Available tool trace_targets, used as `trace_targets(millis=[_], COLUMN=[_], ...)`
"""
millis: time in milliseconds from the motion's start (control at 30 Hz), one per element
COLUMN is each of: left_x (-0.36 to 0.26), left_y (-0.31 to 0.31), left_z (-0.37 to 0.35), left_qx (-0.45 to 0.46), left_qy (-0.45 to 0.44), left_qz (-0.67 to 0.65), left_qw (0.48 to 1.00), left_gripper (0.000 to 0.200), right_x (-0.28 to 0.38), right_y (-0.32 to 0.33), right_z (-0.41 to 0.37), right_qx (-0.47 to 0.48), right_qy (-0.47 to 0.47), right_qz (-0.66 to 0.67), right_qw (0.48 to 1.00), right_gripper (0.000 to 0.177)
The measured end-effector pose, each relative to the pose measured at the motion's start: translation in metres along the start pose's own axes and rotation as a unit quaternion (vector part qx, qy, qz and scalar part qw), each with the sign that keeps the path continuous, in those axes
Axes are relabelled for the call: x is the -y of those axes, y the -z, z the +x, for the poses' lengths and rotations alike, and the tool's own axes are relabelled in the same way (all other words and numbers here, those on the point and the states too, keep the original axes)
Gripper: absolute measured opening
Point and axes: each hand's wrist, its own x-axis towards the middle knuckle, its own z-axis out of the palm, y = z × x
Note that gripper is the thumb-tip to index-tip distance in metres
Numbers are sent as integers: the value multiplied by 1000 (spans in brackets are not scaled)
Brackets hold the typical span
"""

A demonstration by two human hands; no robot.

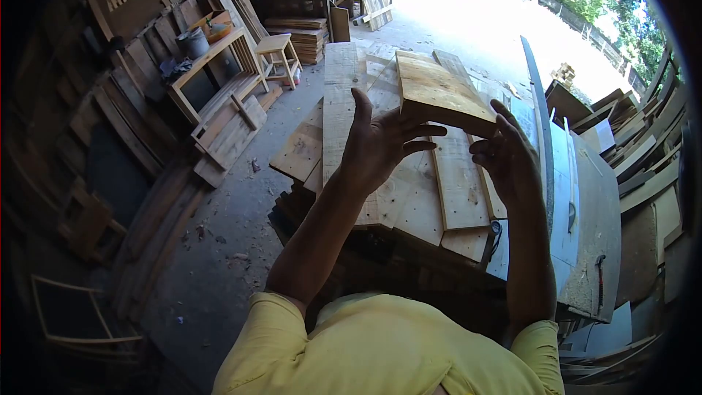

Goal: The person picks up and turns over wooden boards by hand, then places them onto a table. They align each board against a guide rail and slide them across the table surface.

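A short, thick wooden board (444,88) sits tilted over the board stack, its darker end toward me. My left hand (376,143) is at its near left corner, thumb raised off the wood. The fingers reach to the corner and beneath the near end, two of them stretched out. At the near right corner, my right hand (510,153) has its upper fingertips against the board's edge, and its lower fingers curl inward under it. Below both hands lie pale planks (462,194), side by side on the stack.
A long bar (537,124) runs along the right of the stack, beside a dusty panel (596,241). Wooden boards (643,168) lean at far right. To the left stand a stool (276,50) and a bench (212,51) with a bucket (194,42). Scraps litter the floor (219,249).
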Motion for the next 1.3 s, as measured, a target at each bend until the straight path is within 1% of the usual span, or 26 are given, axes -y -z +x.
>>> trace_targets(millis=[33,100,200,233,333,400,433,500,533,667,733,767,833,867,900,933,967,1000,1033,1067,1100,1133,1200,1233,1267,1300], left_x=[0,-2,-4,-5,-6,-8,-8,-10,-10,-9,-1,7,35,53,72,93,112,129,143,151,158,166,181,192,199,199], left_y=[-1,-7,-4,-4,2,10,11,13,12,14,22,5,17,24,33,46,52,42,29,21,15,14,7,-1,-5,-12], left_z=[0,0,-3,-4,-13,-16,-18,-20,-20,-21,-21,-23,-33,-42,-52,-64,-75,-83,-88,-95,-101,-104,-110,-115,-115,-111], left_qx=[0,-48,-21,-4,-1,30,34,12,-27,-44,-105,-221,-268,-272,-275,-271,-265,-237,-209,-167,-125,-124,-62,-52,15,79], left_qy=[1,7,10,24,30,4,12,-1,1,3,36,38,47,71,95,161,226,232,239,256,273,274,294,285,307,320], left_qz=[0,0,-29,-30,-78,-85,-86,-72,-58,-82,-68,-16,74,68,61,111,159,142,125,155,184,181,217,177,211,247], left_qw=[1000,999,999,999,996,996,996,997,998,996,991,974,960,957,955,943,924,933,940,940,936,936,929,941,928,911], left_gripper=[101,106,106,106,105,91,91,89,90,86,76,60,48,44,42,42,41,41,41,42,42,42,46,50,52,54], right_x=[0,0,-5,-5,-6,-6,-8,-10,-11,-24,-42,-53,-74,-88,-103,-109,-108,-108,-103,-110,-96,-104,-113,-111,-113,-113], right_y=[0,-1,3,1,-4,-8,-9,-11,-11,-3,11,23,55,72,88,101,112,119,114,129,122,133,147,146,146,148], right_z=[0,1,3,2,-1,-2,-3,-4,-3,-2,-2,-1,4,4,0,-8,-19,-29,-43,-54,-65,-70,-91,-105,-123,-135], right_qx=[-1,8,7,-17,-30,-13,-20,-5,-2,11,-51,-48,-48,-45,-45,-46,-42,-38,-84,-90,-100,-112,-125,-170,-223,-236], right_qy=[1,-3,-25,-49,-83,-96,-92,-88,-89,-90,-112,-111,-229,-227,-237,-248,-271,-292,-318,-358,-425,-423,-421,-406,-395,-404], right_qz=[0,-12,25,7,18,25,28,22,11,24,4,2,45,42,11,-20,-99,-177,-201,-201,-265,-261,-257,-256,-251,-246], right_qw=[1000,1000,999,999,996,995,995,996,996,996,992,993,971,972,970,967,956,939,923,908,860,861,861,861,855,849], right_gripper=[60,60,61,61,66,71,71,81,82,84,83,83,72,72,66,60,56,52,49,49,48,50,53,55,58,63])
